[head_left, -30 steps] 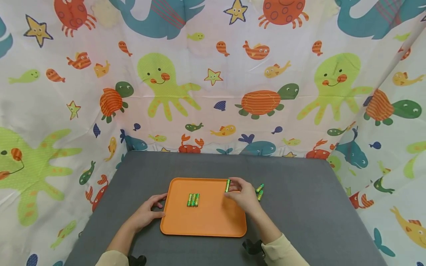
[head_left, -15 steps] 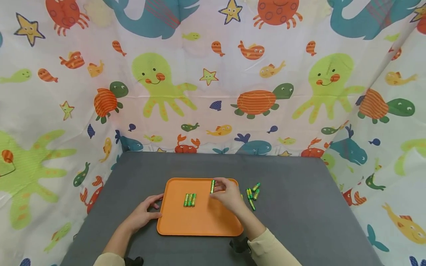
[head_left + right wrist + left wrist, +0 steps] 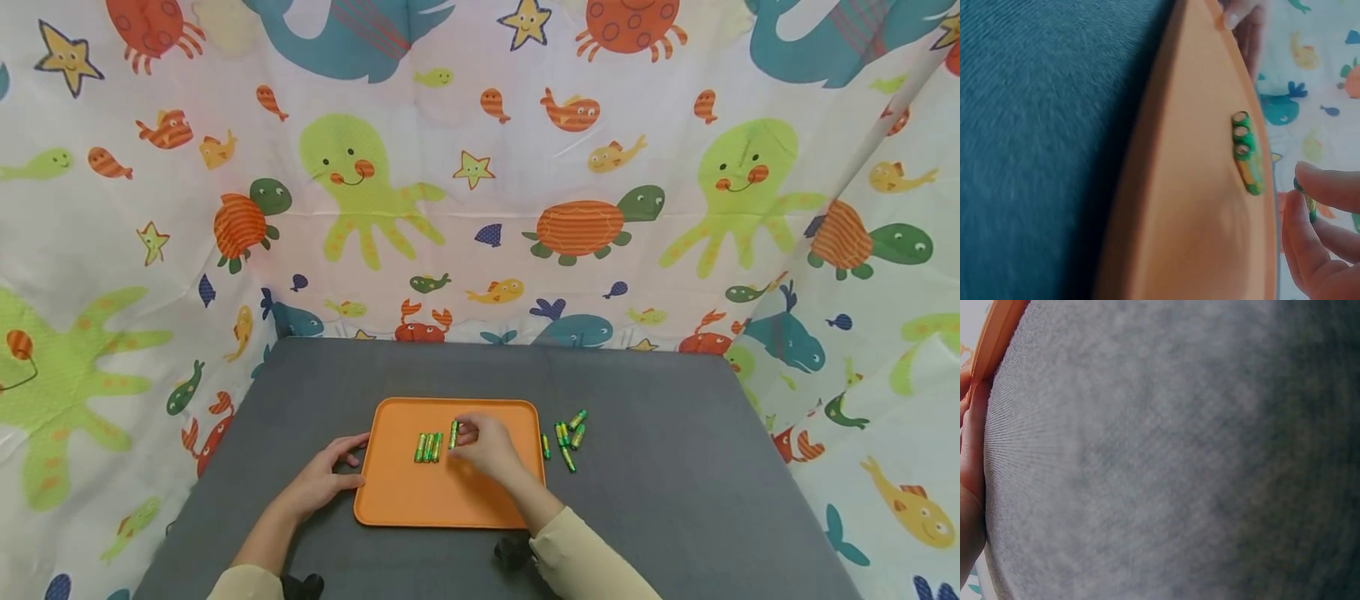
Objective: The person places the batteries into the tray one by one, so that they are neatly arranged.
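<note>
My right hand (image 3: pixel 486 446) pinches a green-and-gold battery (image 3: pixel 453 434) upright between thumb and fingers, over the orange tray (image 3: pixel 405 508). Just left of it in the head view, three matching batteries (image 3: pixel 428 447) lie side by side on the tray; the right wrist view shows their ends (image 3: pixel 1241 132) lined up. My left hand (image 3: pixel 322 477) rests at the tray's left edge, its thumb against the rim and its fingers relaxed. In the left wrist view only part of this hand (image 3: pixel 972 450) shows, beside the tray's side (image 3: pixel 997 337).
Several more batteries (image 3: pixel 567 437) lie loose on the grey table (image 3: pixel 660 450), right of the tray. One battery (image 3: pixel 546 447) sits close to the tray's right rim. A curtain (image 3: pixel 420 192) printed with sea animals hangs behind and at both sides.
My right hand has carried the battery leftward across the tray, close to the row of three. The loose batteries at the right have come into view. My left hand stays at the rim.
</note>
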The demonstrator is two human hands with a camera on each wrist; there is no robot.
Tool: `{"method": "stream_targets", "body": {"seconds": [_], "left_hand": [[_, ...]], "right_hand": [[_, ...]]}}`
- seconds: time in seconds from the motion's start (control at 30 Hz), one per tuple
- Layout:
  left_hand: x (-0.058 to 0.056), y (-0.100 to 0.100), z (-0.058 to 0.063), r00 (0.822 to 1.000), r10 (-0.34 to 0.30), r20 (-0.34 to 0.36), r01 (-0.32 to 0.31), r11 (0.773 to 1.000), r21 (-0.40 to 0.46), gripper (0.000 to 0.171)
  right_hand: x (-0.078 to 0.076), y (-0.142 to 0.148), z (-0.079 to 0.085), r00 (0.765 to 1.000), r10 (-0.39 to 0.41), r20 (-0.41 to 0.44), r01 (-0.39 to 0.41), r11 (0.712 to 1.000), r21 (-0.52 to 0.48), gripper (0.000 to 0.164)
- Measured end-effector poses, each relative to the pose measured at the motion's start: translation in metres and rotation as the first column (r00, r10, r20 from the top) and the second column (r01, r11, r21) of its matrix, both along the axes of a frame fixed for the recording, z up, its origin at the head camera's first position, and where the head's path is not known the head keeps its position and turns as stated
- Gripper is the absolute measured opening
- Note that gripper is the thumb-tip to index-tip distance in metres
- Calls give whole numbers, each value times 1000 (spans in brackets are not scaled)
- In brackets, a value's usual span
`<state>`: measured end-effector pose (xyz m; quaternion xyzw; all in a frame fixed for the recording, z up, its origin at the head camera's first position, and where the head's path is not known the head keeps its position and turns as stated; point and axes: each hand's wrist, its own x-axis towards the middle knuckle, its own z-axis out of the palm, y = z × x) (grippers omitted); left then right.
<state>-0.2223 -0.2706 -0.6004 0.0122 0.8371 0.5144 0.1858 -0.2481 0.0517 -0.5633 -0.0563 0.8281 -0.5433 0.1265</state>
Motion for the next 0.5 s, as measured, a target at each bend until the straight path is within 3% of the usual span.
{"method": "stream_targets", "body": {"seconds": [0.3,0.5], "left_hand": [[2,0,1,1000,-2,10,2,1000,-9,74],[0,1,4,1000,-5,8,5,1000,-11,75]], "right_hand": [[-3,-17,-18,1000,24,2,-24,993,119,58],[-3,-26,-17,1000,16,-6,-15,979,204,60]]}}
